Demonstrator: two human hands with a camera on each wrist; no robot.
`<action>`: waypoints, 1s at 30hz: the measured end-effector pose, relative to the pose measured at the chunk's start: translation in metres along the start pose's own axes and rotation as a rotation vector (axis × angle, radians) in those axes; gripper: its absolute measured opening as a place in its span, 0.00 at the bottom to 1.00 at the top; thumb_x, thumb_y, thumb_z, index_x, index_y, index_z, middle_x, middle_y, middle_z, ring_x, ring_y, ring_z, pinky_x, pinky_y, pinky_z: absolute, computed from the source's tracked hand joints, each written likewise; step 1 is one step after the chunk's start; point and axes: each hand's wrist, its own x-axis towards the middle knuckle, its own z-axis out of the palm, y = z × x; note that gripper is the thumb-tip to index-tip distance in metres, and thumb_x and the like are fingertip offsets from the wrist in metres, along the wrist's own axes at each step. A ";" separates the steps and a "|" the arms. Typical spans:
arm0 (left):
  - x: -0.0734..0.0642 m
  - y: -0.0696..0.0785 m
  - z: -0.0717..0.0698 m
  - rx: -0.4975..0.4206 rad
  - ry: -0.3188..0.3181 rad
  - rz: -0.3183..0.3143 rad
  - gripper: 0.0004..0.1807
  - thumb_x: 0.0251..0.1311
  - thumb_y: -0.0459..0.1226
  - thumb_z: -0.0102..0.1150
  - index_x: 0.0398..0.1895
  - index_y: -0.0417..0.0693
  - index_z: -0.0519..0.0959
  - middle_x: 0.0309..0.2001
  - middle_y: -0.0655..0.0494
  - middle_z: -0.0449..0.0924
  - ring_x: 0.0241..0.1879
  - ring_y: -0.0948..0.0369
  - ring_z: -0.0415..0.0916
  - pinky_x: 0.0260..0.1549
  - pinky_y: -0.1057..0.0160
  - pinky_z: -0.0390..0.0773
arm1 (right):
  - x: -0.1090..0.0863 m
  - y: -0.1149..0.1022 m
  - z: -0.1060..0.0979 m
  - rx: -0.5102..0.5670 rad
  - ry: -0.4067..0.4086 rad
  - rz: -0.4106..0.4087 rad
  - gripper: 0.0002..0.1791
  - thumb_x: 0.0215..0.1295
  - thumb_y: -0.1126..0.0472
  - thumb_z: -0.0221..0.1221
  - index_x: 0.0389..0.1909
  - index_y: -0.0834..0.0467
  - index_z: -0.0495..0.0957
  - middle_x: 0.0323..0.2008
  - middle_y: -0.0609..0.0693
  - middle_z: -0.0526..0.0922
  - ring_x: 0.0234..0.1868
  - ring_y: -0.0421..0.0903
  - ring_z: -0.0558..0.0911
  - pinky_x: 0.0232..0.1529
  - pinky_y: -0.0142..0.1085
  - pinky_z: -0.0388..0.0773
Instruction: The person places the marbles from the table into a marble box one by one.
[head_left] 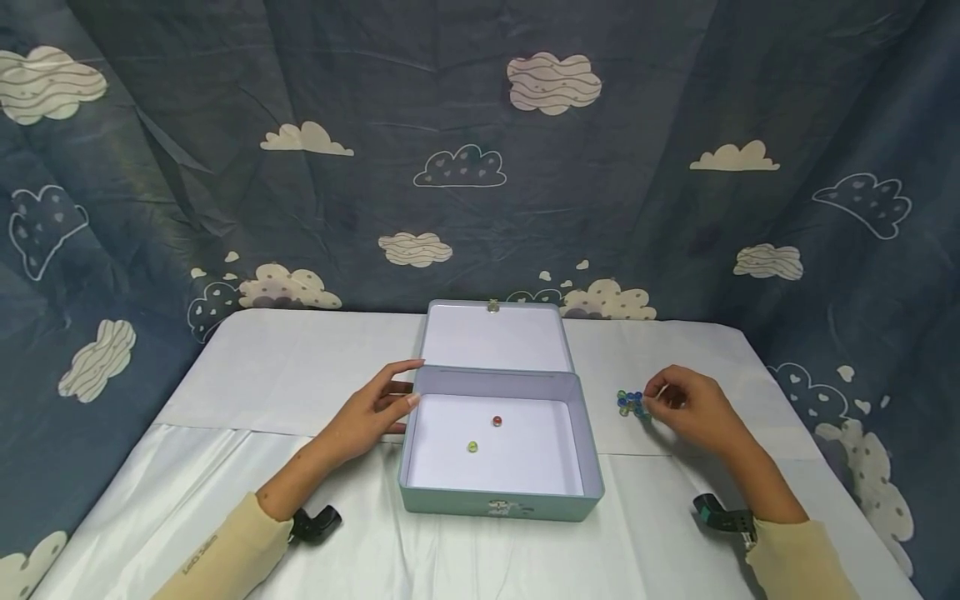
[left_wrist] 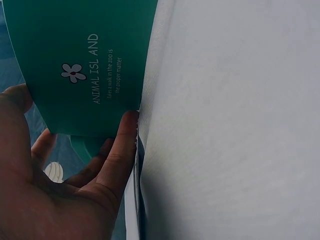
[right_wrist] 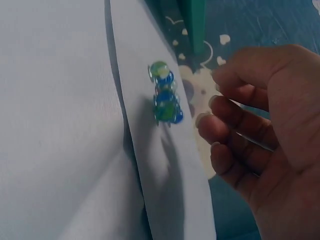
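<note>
A green tin box (head_left: 500, 503) with a pale inside stands in the middle of the table. Inside it lie a red marble (head_left: 497, 422) and a yellow-green marble (head_left: 472, 447). My left hand (head_left: 367, 417) touches the box's left side, thumb at the rim and index finger at the back corner. Printed lettering shows on that side wall (left_wrist: 90, 70) in the left wrist view. To the right of the box sits a cluster of blue and green glass marbles (right_wrist: 166, 97). My right hand (head_left: 693, 408) hovers right beside them, fingers loosely bent, with nothing between thumb and fingers.
The box's hinged lid (head_left: 495, 337) is raised at the back, its clasp (head_left: 492, 306) at the far edge. A white cloth (head_left: 315, 358) with a fold line covers the table. Behind hangs a dark blue curtain (head_left: 360, 67) with cloud prints.
</note>
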 end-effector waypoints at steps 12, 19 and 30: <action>0.001 -0.003 0.000 0.000 -0.001 -0.002 0.30 0.79 0.51 0.58 0.80 0.77 0.62 0.70 0.39 0.73 0.67 0.44 0.77 0.49 0.53 0.89 | 0.000 0.019 0.005 -0.039 -0.118 0.055 0.11 0.59 0.65 0.75 0.39 0.60 0.84 0.30 0.48 0.80 0.32 0.45 0.75 0.30 0.32 0.75; 0.001 -0.001 0.000 -0.001 0.002 -0.005 0.30 0.79 0.51 0.59 0.79 0.78 0.63 0.71 0.39 0.72 0.67 0.43 0.77 0.49 0.53 0.89 | -0.001 0.021 0.008 -0.072 -0.165 0.096 0.10 0.59 0.62 0.75 0.36 0.58 0.83 0.28 0.47 0.77 0.32 0.46 0.74 0.29 0.33 0.72; 0.001 -0.002 0.000 -0.006 -0.002 -0.003 0.31 0.79 0.51 0.59 0.80 0.78 0.63 0.71 0.39 0.72 0.67 0.43 0.77 0.49 0.52 0.89 | 0.001 0.021 0.007 -0.083 -0.197 0.082 0.08 0.58 0.66 0.72 0.35 0.57 0.82 0.27 0.46 0.76 0.31 0.44 0.74 0.28 0.33 0.71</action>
